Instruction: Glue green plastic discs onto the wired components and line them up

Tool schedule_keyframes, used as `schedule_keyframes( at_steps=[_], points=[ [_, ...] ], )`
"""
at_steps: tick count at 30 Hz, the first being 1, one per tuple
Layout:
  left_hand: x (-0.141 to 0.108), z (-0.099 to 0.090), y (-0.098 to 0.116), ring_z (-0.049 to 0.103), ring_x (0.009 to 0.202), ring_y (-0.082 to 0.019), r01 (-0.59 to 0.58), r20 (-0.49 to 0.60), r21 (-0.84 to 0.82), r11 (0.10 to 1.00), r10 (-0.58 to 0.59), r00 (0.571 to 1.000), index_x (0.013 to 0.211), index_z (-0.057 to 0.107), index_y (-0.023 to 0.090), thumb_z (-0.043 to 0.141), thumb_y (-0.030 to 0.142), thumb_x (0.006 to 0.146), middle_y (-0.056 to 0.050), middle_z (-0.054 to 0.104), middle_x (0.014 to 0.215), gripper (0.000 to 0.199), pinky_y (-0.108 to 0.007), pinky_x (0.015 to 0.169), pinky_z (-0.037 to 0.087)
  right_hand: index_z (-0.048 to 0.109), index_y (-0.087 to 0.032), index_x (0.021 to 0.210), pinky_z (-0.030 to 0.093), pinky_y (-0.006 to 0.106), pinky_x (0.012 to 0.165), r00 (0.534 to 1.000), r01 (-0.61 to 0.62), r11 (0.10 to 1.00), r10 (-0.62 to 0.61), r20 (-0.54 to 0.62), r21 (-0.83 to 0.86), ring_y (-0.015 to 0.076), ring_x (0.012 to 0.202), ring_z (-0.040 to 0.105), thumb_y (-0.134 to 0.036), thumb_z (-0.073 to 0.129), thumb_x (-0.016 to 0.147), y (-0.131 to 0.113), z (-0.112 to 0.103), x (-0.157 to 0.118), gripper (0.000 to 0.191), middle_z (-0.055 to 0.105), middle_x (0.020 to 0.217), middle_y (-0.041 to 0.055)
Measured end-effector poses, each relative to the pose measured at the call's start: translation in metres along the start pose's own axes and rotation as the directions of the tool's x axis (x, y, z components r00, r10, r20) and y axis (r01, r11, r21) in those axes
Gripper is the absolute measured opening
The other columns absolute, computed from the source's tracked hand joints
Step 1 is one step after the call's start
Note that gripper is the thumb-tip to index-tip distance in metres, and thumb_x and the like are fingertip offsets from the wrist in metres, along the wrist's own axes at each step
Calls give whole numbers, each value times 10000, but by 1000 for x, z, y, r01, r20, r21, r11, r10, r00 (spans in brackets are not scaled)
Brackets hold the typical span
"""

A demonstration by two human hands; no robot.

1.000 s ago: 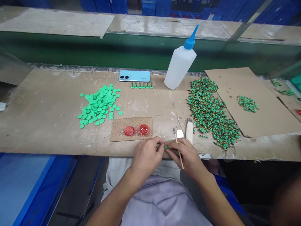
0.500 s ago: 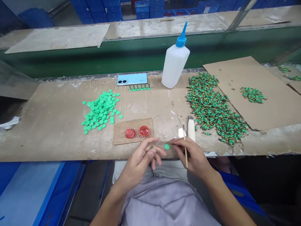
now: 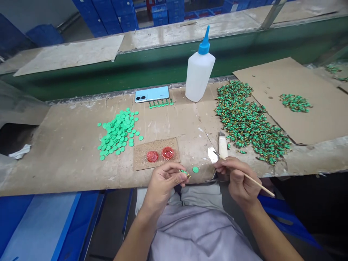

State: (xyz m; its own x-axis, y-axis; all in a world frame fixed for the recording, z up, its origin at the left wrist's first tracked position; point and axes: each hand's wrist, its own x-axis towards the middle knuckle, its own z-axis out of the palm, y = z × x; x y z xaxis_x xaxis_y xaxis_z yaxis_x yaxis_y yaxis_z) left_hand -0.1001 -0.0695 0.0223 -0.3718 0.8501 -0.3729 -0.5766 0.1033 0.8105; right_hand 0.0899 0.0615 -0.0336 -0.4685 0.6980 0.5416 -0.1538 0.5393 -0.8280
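Note:
My left hand (image 3: pixel 165 183) pinches a small green and gold figurine (image 3: pixel 185 173) above the table's front edge. In my right hand (image 3: pixel 241 177) is a thin wooden-handled brush (image 3: pixel 259 184), its tip at a white patch (image 3: pixel 212 154) that looks like glue. Between the hands a single green disc (image 3: pixel 195 169) lies flat on the table. Left of it, a brown board (image 3: pixel 141 159) bears two small red round pieces, one a shallow red cup (image 3: pixel 168 153). A white-handled blade tool (image 3: pixel 223 145) lies just beyond my right fingers.
A heap of green discs (image 3: pixel 118 132) lies at left, a large heap of figurines (image 3: pixel 244 116) at right. Behind stand a white squeeze bottle (image 3: pixel 199 76), a light-blue phone (image 3: pixel 152 95) and a row of figurines on discs (image 3: pixel 161 104). Cardboard (image 3: pixel 274 87) holds a smaller figurine pile (image 3: pixel 295 103).
My right hand has moved away from the green disc to the right and tilted the brush so its tip meets the white patch. The figurine now shows more clearly in my left fingers.

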Motion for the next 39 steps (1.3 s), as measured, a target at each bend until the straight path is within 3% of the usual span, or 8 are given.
schedule_keyframes(
  at_steps=[2, 4, 7, 9, 13, 20, 32, 39],
  points=[
    [1, 0, -2, 703, 702, -133, -64, -21, 119, 991, 67, 998, 829, 768, 174, 900, 331, 737, -44, 773, 790, 225, -183, 602, 545, 672, -274, 1227, 540, 280, 632, 998, -67, 998, 67, -20, 22, 163, 797, 646, -275, 488, 1082, -1, 1, 2, 234, 725, 1001, 56],
    [3, 1, -6, 736, 788, -157, -135, -31, 256, 957, 148, 989, 872, 783, 186, 843, 297, 793, -48, 793, 868, 149, -203, 672, 578, 595, -303, 1375, 560, 293, 681, 994, -113, 993, 113, 0, 17, 169, 876, 659, -226, 470, 1080, -2, 2, 4, 330, 716, 1172, 71],
    [8, 4, -12, 755, 847, -186, -227, -30, 454, 862, 269, 963, 907, 807, 207, 793, 255, 828, -37, 803, 891, 94, -251, 782, 601, 399, -344, 1559, 574, 352, 744, 990, -125, 991, 122, 75, 40, 210, 1033, 654, -236, 394, 1090, -2, 1, 6, 482, 572, 1472, 97],
    [11, 5, -16, 758, 875, -206, -279, 0, 559, 781, 336, 942, 915, 820, 222, 769, 248, 850, -36, 809, 917, 86, -288, 826, 604, 388, -328, 1574, 570, 378, 745, 988, -122, 990, 115, 105, 65, 233, 1048, 651, -285, 361, 1094, -2, 0, 5, 482, 535, 1516, 103],
    [16, 8, -19, 748, 894, -212, -380, 105, 656, 652, 420, 901, 939, 826, 234, 730, 223, 899, -34, 810, 959, 104, -316, 844, 590, 528, -277, 1489, 561, 361, 697, 993, -111, 989, 107, 46, 98, 217, 899, 656, -330, 405, 1088, -3, -2, 3, 423, 670, 1348, 115],
    [21, 10, -22, 706, 834, -197, -459, 210, 719, 522, 467, 859, 943, 816, 229, 701, 162, 928, -24, 802, 913, 134, -322, 807, 539, 639, -276, 1345, 538, 293, 604, 991, -115, 992, 119, -66, 60, 146, 681, 612, -166, 593, 1006, -5, 1, 6, 359, 744, 1117, 82],
    [20, 10, -22, 690, 853, -191, -460, 239, 742, 487, 449, 861, 939, 806, 219, 696, 140, 934, -26, 794, 922, 136, -319, 807, 530, 674, -250, 1275, 564, 263, 565, 989, -119, 992, 123, -76, 51, 147, 701, 671, -162, 595, 999, -3, 0, 5, 299, 730, 1048, 83],
    [21, 10, -23, 692, 844, -179, -497, 273, 747, 442, 478, 835, 935, 799, 212, 704, 122, 931, -19, 794, 923, 131, -309, 805, 532, 676, -254, 1271, 566, 268, 573, 992, -95, 994, 100, -73, 59, 146, 698, 666, -133, 592, 994, -3, 1, 5, 314, 721, 1021, 73]
  ],
)
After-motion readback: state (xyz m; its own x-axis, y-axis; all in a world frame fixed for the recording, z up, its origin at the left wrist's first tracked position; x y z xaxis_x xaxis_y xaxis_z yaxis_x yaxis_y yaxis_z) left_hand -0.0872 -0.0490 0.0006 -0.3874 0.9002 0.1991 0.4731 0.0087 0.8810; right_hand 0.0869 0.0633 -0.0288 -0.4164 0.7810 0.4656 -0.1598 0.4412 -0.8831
